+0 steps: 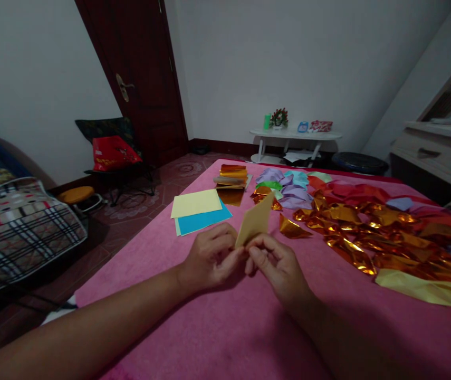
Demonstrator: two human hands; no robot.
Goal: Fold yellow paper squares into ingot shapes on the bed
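A pale yellow sheet of paper [256, 219], folded or bent, stands up between my hands above the pink tablecloth [193, 316]. My left hand [215, 256] pinches its lower left corner, and my right hand [275, 261] pinches the lower edge on the right. The fingertips of both hands almost meet at the bottom of the paper. Left of the hands lie flat yellow paper [195, 203] and blue paper [205, 217], overlapping. Just beyond the right hand rests a folded gold foil piece [291, 227].
Many folded gold foil pieces [344, 214] and coloured paper ones cover the table's right side. A stack of foil sheets [232, 179] sits at the far edge. Behind are a white side table [296, 134], a chair with a red bag [114, 153] and a door [138, 79].
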